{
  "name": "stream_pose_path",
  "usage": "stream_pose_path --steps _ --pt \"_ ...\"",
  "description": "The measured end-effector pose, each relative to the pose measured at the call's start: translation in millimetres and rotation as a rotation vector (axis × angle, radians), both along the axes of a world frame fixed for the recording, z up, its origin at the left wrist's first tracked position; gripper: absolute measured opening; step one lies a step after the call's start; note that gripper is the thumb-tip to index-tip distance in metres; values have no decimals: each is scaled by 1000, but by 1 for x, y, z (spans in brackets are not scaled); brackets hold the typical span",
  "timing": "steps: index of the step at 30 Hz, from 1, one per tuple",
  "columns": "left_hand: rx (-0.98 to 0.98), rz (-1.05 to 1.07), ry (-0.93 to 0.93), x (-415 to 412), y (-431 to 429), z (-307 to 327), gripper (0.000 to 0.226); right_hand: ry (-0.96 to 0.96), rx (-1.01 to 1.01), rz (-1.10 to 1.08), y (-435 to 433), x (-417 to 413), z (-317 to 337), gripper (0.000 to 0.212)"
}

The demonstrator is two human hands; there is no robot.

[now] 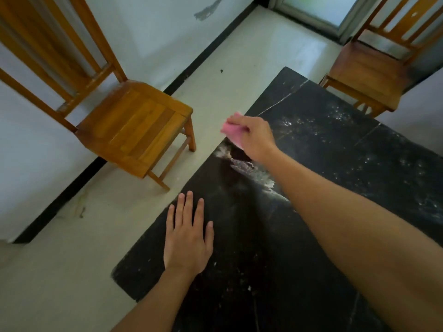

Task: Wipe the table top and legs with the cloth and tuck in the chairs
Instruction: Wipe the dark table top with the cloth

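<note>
while the right hand grips the pink cloth at the far left edge of the dark stone table top and the left hand lies flat nearer, wiping looks early: white dust beyond the right hand, legs unwiped, both wooden slat-back chairs untucked.
</note>
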State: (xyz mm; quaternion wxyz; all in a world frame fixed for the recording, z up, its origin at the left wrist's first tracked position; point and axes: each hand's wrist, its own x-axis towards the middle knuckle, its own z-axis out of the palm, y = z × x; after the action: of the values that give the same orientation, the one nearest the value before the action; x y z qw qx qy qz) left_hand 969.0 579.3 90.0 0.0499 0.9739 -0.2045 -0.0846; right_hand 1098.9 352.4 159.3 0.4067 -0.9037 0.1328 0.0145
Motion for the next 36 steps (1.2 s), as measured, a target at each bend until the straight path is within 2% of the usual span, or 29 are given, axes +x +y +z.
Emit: stream_pose_path --steps 2,5,7,9,12,14,17,19,20,22,24,25,28,30,32,34,36 --pt "-1 10 8 0 -1 3 60 -54 -37 -199 -37 -51 9 31" --pt "-13 13 19 0 -4 5 60 51 -59 -573 -72 -157 3 46" --pt "-18 18 21 0 -4 5 60 157 -38 -763 -57 -210 -14 53" --pt "-14 20 14 0 -4 5 60 127 -73 -860 -17 -221 -32 53" --pt "-20 19 12 0 -4 3 59 23 -76 -822 40 -163 -42 62" --pt "-8 17 6 1 -4 2 59 41 104 -779 67 -101 -35 64" --pt "-2 7 -4 1 -3 2 59 45 452 -647 73 -22 -11 51" --pt "-7 2 -9 2 -3 1 58 10 557 -648 49 -3 11 44" --pt "-7 1 -7 2 -3 1 58 -1 520 -662 34 -6 18 43" --pt "-14 6 -6 2 -4 1 57 22 298 -722 7 -22 11 43" --pt "-23 10 4 1 -5 2 58 95 131 -770 13 -41 -7 49" --pt "-22 6 9 1 -5 3 58 72 79 -761 28 -44 -16 50" --pt "-11 5 1 3 -3 3 58 3 124 -413 77 -15 -32 46" --pt "-14 6 1 3 -3 2 58 107 296 -253 84 15 -23 44" --pt "-18 2 5 2 -1 1 58 95 356 -261 66 29 -10 38" --pt "-21 -1 17 2 -1 1 57 -3 342 -388 34 4 1 31" --pt "-29 4 21 2 -2 1 57 8 195 -585 13 -43 -1 44"
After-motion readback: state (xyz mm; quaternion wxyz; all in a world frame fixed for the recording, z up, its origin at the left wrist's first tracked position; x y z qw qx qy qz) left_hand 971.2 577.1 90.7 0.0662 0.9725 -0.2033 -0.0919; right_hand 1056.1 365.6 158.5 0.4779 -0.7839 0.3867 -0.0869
